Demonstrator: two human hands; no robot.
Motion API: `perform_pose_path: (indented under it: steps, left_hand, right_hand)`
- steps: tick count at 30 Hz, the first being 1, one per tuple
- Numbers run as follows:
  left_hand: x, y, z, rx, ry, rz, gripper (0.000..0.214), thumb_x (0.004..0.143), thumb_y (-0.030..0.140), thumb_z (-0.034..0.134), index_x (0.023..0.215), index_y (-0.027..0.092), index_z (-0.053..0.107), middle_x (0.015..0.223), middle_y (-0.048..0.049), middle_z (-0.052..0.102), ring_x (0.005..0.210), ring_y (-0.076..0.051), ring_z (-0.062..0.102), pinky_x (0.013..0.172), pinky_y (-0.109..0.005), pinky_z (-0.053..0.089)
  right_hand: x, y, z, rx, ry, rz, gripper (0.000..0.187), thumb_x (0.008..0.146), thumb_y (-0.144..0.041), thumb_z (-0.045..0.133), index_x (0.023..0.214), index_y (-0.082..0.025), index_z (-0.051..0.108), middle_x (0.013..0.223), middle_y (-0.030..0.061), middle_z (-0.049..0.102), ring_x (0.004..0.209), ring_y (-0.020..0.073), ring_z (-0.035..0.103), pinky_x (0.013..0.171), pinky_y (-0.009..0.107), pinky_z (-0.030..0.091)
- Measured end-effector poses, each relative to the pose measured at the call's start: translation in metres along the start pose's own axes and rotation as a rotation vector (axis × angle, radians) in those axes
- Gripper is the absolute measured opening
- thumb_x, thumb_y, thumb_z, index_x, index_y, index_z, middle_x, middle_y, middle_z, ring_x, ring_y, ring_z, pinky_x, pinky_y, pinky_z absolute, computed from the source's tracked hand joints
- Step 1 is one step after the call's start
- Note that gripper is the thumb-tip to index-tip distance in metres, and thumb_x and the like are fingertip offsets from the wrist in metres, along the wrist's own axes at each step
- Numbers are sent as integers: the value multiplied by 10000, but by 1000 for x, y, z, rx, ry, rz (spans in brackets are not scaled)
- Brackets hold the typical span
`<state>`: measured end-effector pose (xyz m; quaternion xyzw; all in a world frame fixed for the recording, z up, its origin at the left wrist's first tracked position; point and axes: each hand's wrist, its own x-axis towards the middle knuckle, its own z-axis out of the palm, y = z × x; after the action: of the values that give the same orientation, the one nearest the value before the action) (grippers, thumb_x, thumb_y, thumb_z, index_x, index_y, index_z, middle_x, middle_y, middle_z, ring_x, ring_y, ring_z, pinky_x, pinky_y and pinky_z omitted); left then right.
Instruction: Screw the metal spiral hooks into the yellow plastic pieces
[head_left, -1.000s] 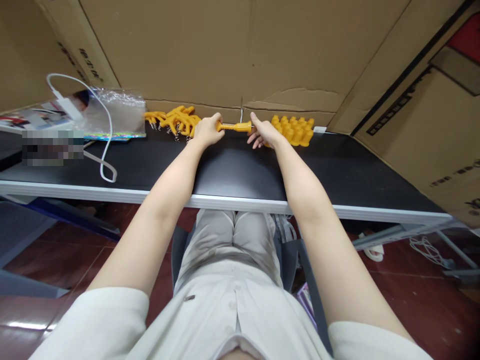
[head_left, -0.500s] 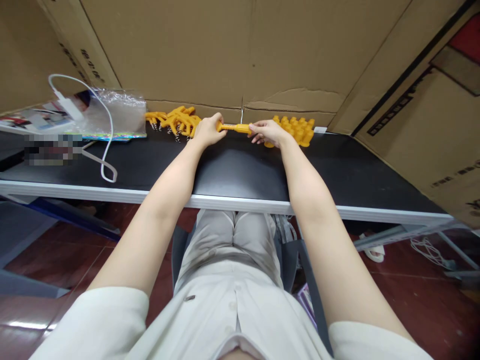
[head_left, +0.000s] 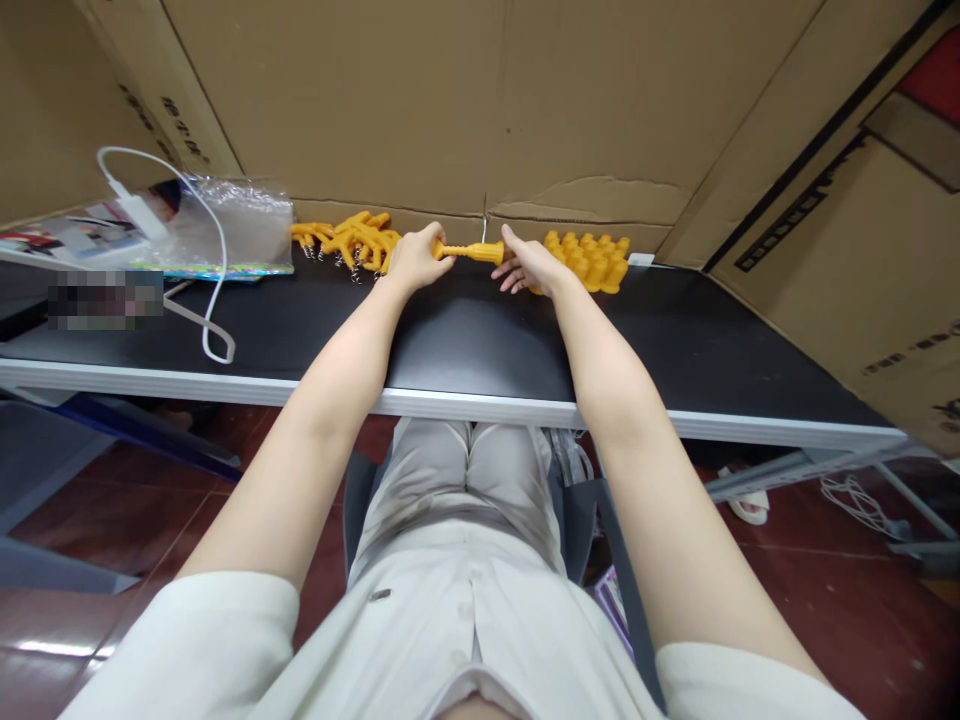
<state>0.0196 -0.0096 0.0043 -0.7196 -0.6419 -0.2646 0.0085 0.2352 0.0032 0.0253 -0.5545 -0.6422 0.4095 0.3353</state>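
Our left hand (head_left: 415,262) grips one end of a yellow rod (head_left: 472,252) above the bench (head_left: 465,345); our right hand (head_left: 529,268) is open, fingertips at its other end.

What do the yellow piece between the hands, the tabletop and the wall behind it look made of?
Yellow piece, held in the left hand with the right hand at its end: likely moulded plastic, given its uniform colour, slight sheen and ridged shape. Tabletop: smooth black surface with a soft reflection and a pale edge band, probably laminate. Wall: corrugated cardboard, brown and matte, with creases and a torn spot.
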Motion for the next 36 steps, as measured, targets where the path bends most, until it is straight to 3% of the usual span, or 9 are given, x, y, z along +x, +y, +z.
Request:
perform_pose_path:
  steps: [4, 7, 11, 17, 25, 36]
  left_hand:
    - [1, -1, 1, 0, -6, -11, 450, 975, 410, 611, 1390, 239, 647, 1232, -113, 753, 1222, -333, 673, 1083, -395, 491]
    - [2, -2, 1, -5, -8, -13, 462, 975, 419, 613, 1396, 231, 637, 1241, -117, 746, 1234, -337, 668, 1096, -396, 485]
    - [5, -5, 4, -26, 3, 12, 481, 956, 450, 644, 1372, 209, 648, 1210, -126, 748, 1195, -338, 677, 1083, -402, 489]
    - [8, -11, 10, -81, 47, 57, 501, 901, 470, 694, 1324, 201, 676, 1121, -119, 759, 1146, -352, 686, 1059, -431, 493]
    - [5, -6, 8, -70, 44, 57, 531, 887, 468, 712, 1341, 195, 680, 1108, -123, 754, 1140, -368, 686, 1037, -440, 495]
    - [4, -3, 7, -87, 32, 59, 503, 893, 423, 720, 1329, 178, 680, 1132, -125, 751, 1153, -371, 692, 1035, -441, 499]
  right_hand:
    - [-2, 3, -5, -26, -12, -130, 334, 1007, -431, 757, 1250, -226, 654, 1149, 72, 790, 778, 128, 781, 713, 232, 633]
    - [-2, 6, -8, 9, -11, -149, 318, 986, -339, 788, 1252, -224, 658, 1144, 62, 796, 771, 113, 771, 725, 228, 636]
    - [-3, 3, -7, 99, -17, -103, 284, 1000, -442, 770, 1059, -177, 690, 910, 54, 799, 624, 95, 705, 604, 176, 572]
    - [-5, -4, -1, 155, 0, -36, 465, 993, -589, 722, 817, -164, 649, 621, 13, 706, 451, 71, 607, 492, 149, 485]
    - [5, 2, 4, 95, 44, 14, 707, 924, -852, 597, 835, -163, 727, 472, 21, 613, 352, 97, 506, 356, 188, 354]
    - [7, 0, 6, 96, 89, 77, 763, 906, -913, 536, 805, -175, 703, 425, 6, 540, 323, 85, 451, 326, 182, 300]
